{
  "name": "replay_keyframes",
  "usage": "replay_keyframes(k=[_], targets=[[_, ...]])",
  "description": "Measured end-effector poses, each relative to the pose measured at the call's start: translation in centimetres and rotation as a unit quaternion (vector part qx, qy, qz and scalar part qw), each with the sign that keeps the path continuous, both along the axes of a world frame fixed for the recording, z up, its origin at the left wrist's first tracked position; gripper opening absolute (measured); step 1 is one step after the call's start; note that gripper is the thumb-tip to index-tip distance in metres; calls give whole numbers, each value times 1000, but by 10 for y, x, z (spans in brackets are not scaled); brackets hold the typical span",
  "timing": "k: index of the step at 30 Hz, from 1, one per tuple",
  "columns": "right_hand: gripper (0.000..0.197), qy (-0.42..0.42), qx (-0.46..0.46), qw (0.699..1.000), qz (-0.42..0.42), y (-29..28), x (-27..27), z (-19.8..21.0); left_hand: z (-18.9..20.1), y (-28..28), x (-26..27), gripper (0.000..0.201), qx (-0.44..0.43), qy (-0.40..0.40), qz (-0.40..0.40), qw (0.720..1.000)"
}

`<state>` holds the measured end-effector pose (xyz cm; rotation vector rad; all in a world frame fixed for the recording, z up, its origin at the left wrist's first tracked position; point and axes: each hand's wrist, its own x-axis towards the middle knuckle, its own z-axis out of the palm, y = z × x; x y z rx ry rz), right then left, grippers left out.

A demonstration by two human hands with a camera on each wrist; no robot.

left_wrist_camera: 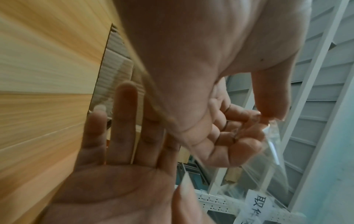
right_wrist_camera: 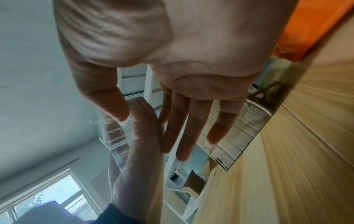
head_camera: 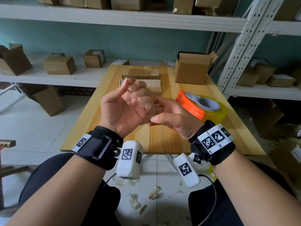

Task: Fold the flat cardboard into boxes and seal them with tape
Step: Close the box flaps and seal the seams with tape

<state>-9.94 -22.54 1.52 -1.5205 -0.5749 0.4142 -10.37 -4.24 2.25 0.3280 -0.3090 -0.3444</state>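
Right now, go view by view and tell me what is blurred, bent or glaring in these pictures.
Head view: sharp in the middle, shelf edges bowed by the wide lens, glare on the tape roll. Left wrist view: left hand soft and very close, tabletop smeared into streaks, clear tape strip hard to trace. Right wrist view: right hand blurred, wood grain streaked, window washed out.

Below the left hand (left_wrist_camera: 191,60), in its wrist view, a white paper label (left_wrist_camera: 260,204) on the shelf frame (left_wrist_camera: 216,201) carries dark Chinese characters, the first resembling "取"; the rest are blurred.
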Motion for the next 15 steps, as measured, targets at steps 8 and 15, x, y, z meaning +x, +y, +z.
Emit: replay_keyframes(k=[8, 15], targets=[[39, 24, 7, 1000, 4, 10, 3, -3, 6, 4, 2, 2, -65, 43, 11, 997], [28, 3, -4, 1000, -26, 9, 12, -8, 2, 7, 9, 4, -62, 42, 27, 997]])
